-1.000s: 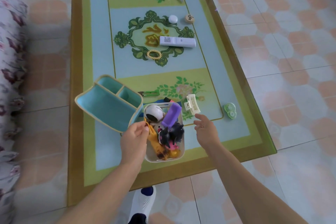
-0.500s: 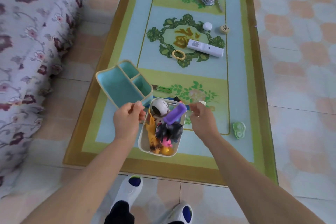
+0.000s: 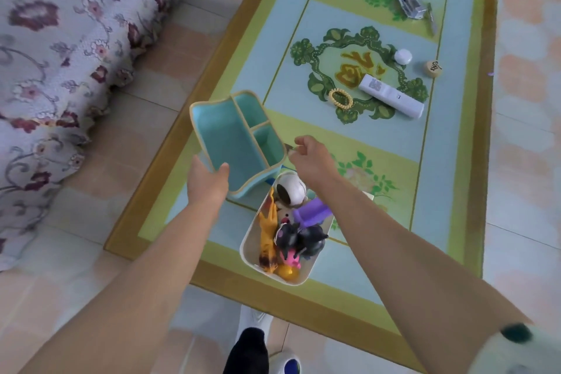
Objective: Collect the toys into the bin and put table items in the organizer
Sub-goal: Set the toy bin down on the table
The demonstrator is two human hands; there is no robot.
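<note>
Tilted teal organizer [image 3: 236,143] gripped at its near edge by left hand [image 3: 209,182].
The right hand [image 3: 312,158] has curled fingers at a small dark item [image 3: 290,147]; can't tell if it holds it. The bin [image 3: 247,240] of toys [image 3: 300,240] sits on the table [image 3: 455,161], just beside the organizer.

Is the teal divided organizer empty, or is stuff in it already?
Empty. The teal fabric organizer shows only bare lining in its three compartments; the left hand grips its rim.
</note>
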